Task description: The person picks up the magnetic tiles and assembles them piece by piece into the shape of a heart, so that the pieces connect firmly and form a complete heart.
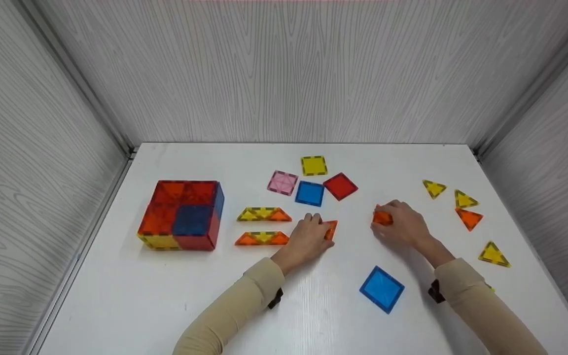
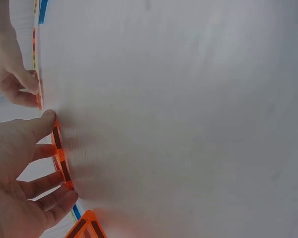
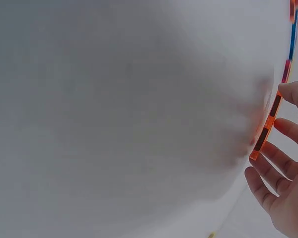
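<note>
My left hand point(image 1: 306, 240) grips an orange magnetic tile point(image 1: 332, 230) near the middle of the white table. In the left wrist view, thumb and fingers span the edge of that orange tile point(image 2: 60, 151). Farther right, my right hand point(image 1: 403, 226) holds another orange magnetic tile point(image 1: 382, 218), its edge between thumb and fingers in the right wrist view point(image 3: 268, 126). Both tiles are partly covered by the hands. Left of my left hand lie two strips of yellow and orange triangle tiles, an upper strip point(image 1: 263, 214) and a lower strip point(image 1: 262, 238).
A block built of red, blue, orange and yellow tiles point(image 1: 180, 214) stands at the left. Behind the hands lie yellow point(image 1: 313, 165), pink point(image 1: 282, 183), blue point(image 1: 309, 193) and red point(image 1: 340, 186) squares. A larger blue square point(image 1: 382, 289) lies in front; several triangles point(image 1: 494, 255) lie right.
</note>
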The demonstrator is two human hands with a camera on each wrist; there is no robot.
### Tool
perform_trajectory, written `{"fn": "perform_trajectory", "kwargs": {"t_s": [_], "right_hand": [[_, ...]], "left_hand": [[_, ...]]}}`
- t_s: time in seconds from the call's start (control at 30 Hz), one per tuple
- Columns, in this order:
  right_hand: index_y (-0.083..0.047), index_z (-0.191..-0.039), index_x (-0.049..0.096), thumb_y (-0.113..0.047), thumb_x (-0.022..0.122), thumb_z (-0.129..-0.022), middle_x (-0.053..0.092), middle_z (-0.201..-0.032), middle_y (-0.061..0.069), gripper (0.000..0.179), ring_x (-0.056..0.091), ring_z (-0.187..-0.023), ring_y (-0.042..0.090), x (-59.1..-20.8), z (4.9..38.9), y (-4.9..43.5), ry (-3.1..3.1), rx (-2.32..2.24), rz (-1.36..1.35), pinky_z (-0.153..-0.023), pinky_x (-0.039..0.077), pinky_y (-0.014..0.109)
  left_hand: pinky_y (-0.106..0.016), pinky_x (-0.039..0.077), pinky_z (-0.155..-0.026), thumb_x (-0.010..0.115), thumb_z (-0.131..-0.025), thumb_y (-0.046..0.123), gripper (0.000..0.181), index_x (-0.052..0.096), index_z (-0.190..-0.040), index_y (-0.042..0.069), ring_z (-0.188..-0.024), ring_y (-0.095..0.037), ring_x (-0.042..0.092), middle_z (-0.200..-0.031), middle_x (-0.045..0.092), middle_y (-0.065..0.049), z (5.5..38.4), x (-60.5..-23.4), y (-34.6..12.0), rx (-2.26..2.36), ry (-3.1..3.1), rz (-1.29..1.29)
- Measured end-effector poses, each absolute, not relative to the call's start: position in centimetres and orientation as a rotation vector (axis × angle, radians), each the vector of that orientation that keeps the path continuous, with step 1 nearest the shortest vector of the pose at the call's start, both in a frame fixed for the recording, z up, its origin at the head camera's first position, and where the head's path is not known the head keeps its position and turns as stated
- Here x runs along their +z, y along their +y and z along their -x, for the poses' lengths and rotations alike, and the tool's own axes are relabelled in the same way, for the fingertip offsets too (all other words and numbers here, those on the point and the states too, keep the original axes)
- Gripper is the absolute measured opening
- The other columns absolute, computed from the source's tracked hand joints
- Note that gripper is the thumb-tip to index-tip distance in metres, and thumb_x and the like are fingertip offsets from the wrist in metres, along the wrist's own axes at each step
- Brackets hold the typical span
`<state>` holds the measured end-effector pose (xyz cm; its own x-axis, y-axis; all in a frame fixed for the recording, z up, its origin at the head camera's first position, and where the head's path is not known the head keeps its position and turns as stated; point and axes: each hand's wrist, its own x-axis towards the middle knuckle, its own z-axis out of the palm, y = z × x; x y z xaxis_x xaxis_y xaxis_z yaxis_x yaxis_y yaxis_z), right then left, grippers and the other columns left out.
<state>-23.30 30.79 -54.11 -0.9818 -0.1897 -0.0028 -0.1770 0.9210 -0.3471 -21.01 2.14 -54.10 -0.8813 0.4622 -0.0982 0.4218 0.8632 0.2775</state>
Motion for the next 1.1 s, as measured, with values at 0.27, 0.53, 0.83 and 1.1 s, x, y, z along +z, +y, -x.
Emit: {"fn": "perform_trajectory", "kwargs": {"t_s": [0.27,0.53,0.83,1.1], "right_hand": [[-0.012,-0.132,0.071,-0.038,0.081,-0.092,0.068,-0.125,0.016,0.048,0.066,-0.110,0.032,-54.0,21.6,27.1,3.028,-0.457,0.506,-0.091,0.064,0.047],[-0.013,-0.133,0.072,-0.036,0.081,-0.092,0.069,-0.128,0.013,0.048,0.064,-0.111,0.028,-54.0,20.9,25.1,2.989,-0.468,0.585,-0.090,0.064,0.043],[-0.011,-0.133,0.073,-0.028,0.080,-0.095,0.069,-0.126,0.010,0.042,0.065,-0.110,0.025,-53.8,20.9,23.9,2.912,-0.577,0.621,-0.094,0.063,0.042],[-0.010,-0.122,0.076,-0.029,0.080,-0.094,0.071,-0.116,0.009,0.034,0.064,-0.100,0.020,-53.9,20.8,22.8,2.955,-0.559,0.691,-0.089,0.064,0.038]], "left_hand": [[-0.034,0.055,-0.102,0.069,-0.101,0.046,0.050,0.065,-0.142,0.016,-0.119,-0.024,0.055,-0.132,0.062,-0.009,20.9,-54.0,2.2,0.351,2.880,-0.692],[-0.034,0.055,-0.102,0.070,-0.101,0.046,0.050,0.065,-0.141,0.017,-0.119,-0.023,0.055,-0.131,0.062,-0.009,20.9,-54.1,2.1,0.378,2.883,-0.685],[-0.033,0.055,-0.101,0.070,-0.100,0.046,0.050,0.066,-0.141,0.019,-0.118,-0.023,0.055,-0.130,0.062,-0.008,20.9,-54.1,2.0,0.380,2.890,-0.673],[-0.030,0.053,-0.092,0.069,-0.100,0.047,0.049,0.067,-0.141,0.020,-0.110,-0.021,0.054,-0.121,0.063,-0.006,20.7,-54.1,2.2,0.360,2.922,-0.709]]}}
